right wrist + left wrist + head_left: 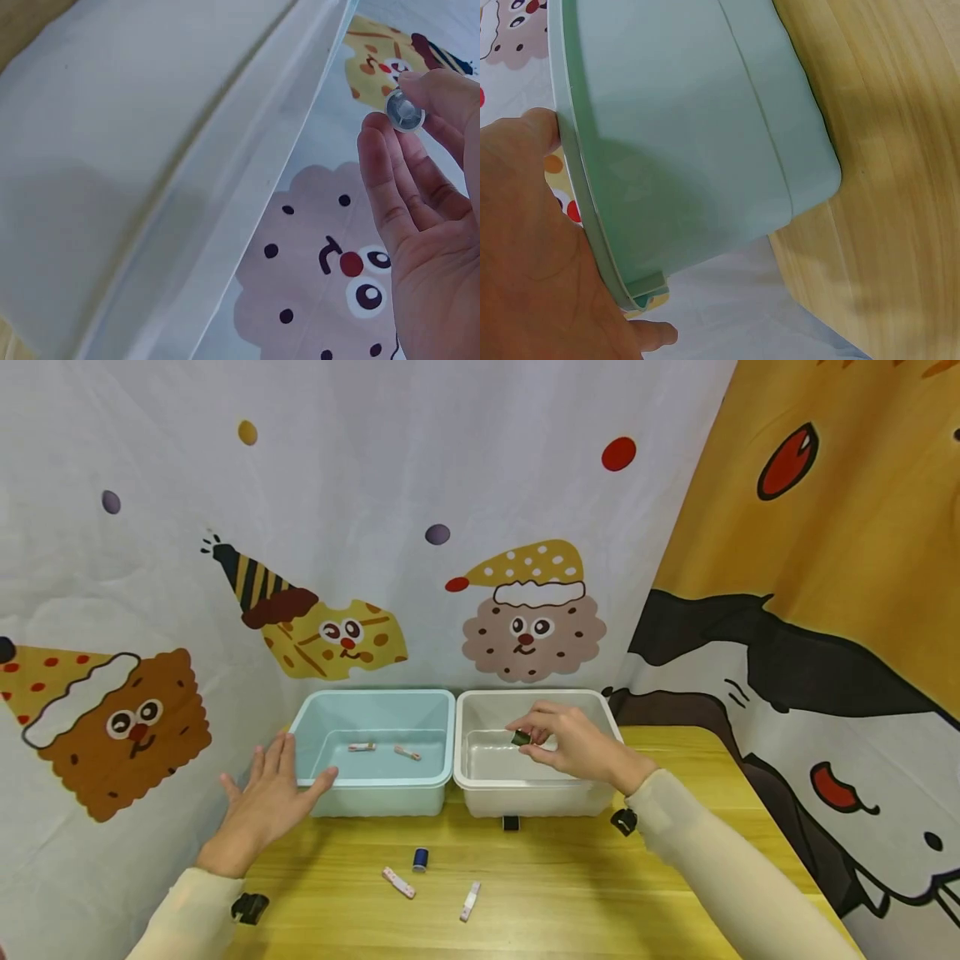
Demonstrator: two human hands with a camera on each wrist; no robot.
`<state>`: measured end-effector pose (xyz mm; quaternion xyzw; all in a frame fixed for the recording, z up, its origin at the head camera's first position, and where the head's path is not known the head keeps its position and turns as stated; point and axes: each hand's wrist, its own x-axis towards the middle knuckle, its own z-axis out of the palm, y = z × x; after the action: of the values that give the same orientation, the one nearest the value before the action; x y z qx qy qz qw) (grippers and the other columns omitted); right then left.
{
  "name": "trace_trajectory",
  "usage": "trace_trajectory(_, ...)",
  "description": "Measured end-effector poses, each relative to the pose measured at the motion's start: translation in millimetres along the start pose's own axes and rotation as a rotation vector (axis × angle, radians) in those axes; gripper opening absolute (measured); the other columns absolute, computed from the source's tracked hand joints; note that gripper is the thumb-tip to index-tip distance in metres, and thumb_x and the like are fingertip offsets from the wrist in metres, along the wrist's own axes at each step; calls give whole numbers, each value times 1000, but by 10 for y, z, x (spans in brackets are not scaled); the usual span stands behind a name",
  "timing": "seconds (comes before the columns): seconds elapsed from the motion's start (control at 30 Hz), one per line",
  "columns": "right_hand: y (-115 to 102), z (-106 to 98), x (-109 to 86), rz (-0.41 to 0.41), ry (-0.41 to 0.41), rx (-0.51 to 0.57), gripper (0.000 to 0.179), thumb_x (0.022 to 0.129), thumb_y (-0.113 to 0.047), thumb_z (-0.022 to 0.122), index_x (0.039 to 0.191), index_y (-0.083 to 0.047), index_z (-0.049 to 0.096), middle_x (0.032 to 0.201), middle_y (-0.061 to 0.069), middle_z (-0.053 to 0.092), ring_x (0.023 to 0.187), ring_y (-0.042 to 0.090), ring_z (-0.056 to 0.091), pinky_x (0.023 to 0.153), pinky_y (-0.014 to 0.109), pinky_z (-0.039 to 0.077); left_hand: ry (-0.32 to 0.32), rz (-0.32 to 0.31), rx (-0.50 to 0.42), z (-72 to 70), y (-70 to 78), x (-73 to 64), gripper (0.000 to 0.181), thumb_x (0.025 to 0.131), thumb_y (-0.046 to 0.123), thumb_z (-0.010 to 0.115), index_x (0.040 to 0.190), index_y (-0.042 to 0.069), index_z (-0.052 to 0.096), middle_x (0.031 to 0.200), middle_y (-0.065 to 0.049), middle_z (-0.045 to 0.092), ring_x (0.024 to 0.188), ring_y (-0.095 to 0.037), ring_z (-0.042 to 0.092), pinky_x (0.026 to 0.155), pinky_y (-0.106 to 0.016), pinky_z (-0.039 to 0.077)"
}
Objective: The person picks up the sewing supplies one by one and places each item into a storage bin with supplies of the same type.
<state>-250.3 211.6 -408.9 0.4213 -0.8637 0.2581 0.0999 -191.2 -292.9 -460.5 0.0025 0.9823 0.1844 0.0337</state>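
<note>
My right hand [573,743] pinches a small spool of dark green thread [521,738] between thumb and fingers, above the off-white bin [536,783]. In the right wrist view the round, clear end of the spool [405,111] faces the camera. My left hand [266,797], fingers spread, is at the near left corner of the light blue bin [375,782]; in the left wrist view it lies along the rim [581,161]. Inside the blue bin are two small pinkish strips, one at left [362,747] and one at right [407,752].
On the wooden table [555,902], in front of the bins, lie a blue thread spool [421,859] and two whitish patterned strips, one left [398,882] and one right [470,901]. A small black object [511,823] sits against the off-white bin's front. A printed curtain [360,468] hangs behind.
</note>
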Motion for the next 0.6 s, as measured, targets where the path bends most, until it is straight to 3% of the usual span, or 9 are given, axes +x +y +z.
trace_trajectory(0.6, 325, -80, 189, 113, -101, -25, 40, 106, -4, 84, 146, -9, 81, 125, 9, 80, 109, 23, 79, 96, 37, 72, 7, -3, -6, 37, -19, 15, 129, 111, 89, 42, 184, -6, -5, 192, -36, -7, 175, -70, -6, 119, -104, -13)
